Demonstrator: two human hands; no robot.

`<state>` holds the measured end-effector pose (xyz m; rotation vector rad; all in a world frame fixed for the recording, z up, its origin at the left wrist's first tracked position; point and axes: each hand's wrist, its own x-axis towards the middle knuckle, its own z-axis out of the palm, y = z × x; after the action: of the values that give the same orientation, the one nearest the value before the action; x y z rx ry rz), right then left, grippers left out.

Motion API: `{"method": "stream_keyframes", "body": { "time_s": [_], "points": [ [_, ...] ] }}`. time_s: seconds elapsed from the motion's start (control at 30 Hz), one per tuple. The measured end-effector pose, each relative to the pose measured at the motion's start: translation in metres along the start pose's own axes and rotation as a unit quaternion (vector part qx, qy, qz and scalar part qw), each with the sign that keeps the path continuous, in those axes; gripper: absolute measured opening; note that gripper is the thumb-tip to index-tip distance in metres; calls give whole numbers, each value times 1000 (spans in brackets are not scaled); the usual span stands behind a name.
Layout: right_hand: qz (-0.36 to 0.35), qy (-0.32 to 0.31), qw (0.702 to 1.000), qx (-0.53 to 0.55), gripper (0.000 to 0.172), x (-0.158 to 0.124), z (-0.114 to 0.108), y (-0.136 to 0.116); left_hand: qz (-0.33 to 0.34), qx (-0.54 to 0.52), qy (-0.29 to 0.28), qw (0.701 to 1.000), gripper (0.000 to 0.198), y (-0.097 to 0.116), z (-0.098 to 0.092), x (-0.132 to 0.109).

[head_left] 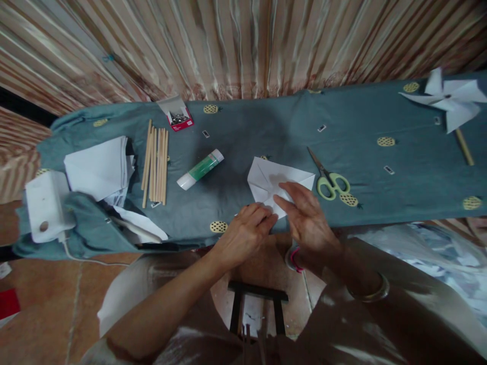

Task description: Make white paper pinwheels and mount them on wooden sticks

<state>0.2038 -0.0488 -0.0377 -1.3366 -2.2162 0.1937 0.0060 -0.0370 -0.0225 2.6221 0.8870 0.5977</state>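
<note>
A white sheet of paper [270,175] with fold creases lies near the front edge of the cloth-covered table. My left hand [249,225] pinches its near edge, with the fingers curled together and the fingertips partly hidden. Over the right part of the sheet is my right hand [306,215]; its fingers are apart, and the tips touch or hover just above the paper. Scissors with light green handles [331,183] lie just right of the paper. To the left rests a green and white glue stick [201,170].
Several wooden sticks [155,165] lie left of the glue stick, below a small red box [180,121] of metal pins. A stack of white paper [97,167] and a white power adapter [47,205] sit farther left. A paper pinwheel [449,99] lies far right.
</note>
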Motion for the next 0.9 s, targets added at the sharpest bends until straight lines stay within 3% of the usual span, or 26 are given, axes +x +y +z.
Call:
{"method": "stream_keyframes", "body": {
  "time_s": [0.33, 0.5, 0.63, 0.9],
  "points": [
    [21, -17, 1000, -14, 43, -4, 7, -3, -11, -6, 13, 1000, 21, 0, 1, 1],
    [18, -21, 999, 20, 43, 5, -8, -1, -7, 15, -6, 1000, 21, 3, -3, 3],
    [63, 4, 998, 12, 49, 15, -21, 14, 13, 45, -2, 999, 19, 3, -6, 4],
    [77, -25, 996, -38, 40, 18, -30, 26, -2, 96, 46, 994, 19, -36, -21, 7]
  ]
}}
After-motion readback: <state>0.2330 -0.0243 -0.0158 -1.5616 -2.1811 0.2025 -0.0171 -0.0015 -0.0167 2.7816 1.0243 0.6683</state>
